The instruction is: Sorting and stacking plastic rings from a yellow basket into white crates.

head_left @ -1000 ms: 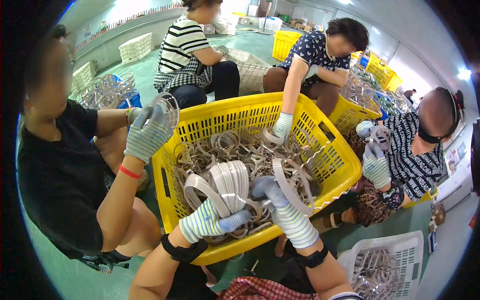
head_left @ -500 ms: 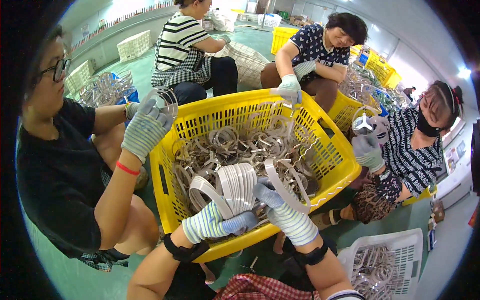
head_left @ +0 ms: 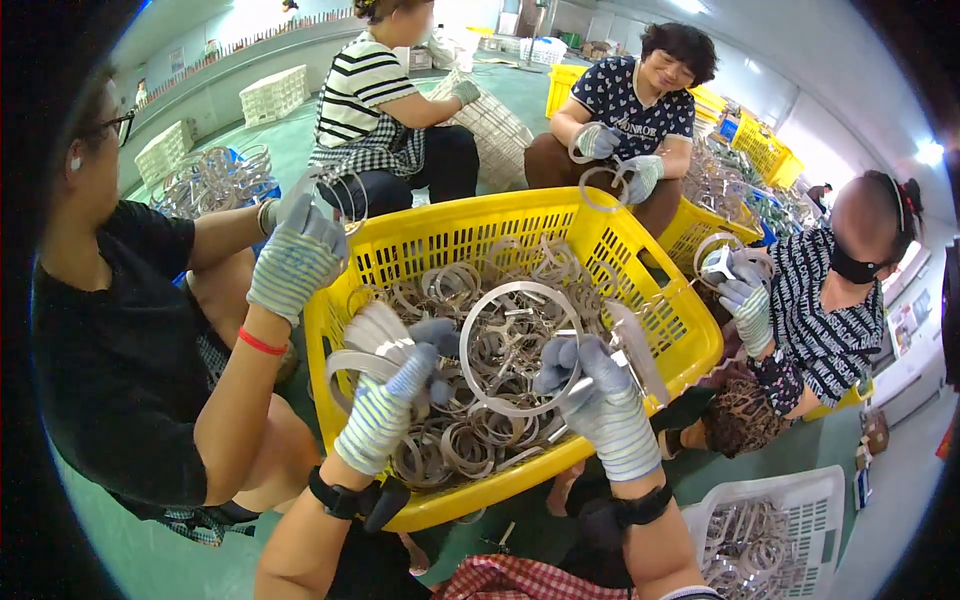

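My left hand, in a striped glove, is closed around a stack of pale metal ring bands above the near left of a yellow crate. My right hand, gloved alike, pinches a round metal ring by its right side, over the crate. Another wide pale band shows just beyond the right fingers; whether they hold it too I cannot tell. Below both hands, many loose metal rings and small fittings lie jumbled in the crate.
Co-workers with gloved hands sit around the crate: at left a hand holds rings, at the far side hands hold a ring, at right a hand holds rings. A white crate of metal parts stands at lower right.
My hands have moved apart: the left went left with the stack, the right slightly right. A ring now stands face-on at my right fingers. The far co-worker's hands have drawn back from the crate.
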A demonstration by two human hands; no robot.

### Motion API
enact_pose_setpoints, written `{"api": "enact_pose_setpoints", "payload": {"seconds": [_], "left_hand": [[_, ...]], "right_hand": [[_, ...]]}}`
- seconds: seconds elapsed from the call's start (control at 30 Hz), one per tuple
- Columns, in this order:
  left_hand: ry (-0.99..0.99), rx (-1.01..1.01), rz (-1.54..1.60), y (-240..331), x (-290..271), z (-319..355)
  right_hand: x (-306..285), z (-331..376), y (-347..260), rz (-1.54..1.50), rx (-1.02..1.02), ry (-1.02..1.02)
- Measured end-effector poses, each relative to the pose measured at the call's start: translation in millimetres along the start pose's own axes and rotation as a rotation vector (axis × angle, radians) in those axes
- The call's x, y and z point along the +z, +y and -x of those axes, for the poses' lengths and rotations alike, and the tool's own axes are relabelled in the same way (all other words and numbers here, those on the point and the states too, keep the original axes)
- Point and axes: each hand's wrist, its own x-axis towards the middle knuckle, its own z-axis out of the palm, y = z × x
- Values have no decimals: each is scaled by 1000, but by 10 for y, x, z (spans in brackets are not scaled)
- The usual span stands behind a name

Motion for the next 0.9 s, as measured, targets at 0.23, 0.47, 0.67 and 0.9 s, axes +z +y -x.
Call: {"api": "enact_pose_setpoints", "payload": {"seconds": [0.23,0.47,0.67,0.9], "left_hand": [[-48,29,-69,-3,112,109],[-52,54,-97,4,92,131],[83,415,-314,-98,87,6],[-367,578,-622,-219,59,-26]], "right_hand": [[-298,14,82,453,-133,-178],[-72,82,-41,1028,-107,-169],[-125,11,9,69,95,94],[-132,2,-26,-95,237,203]]}}
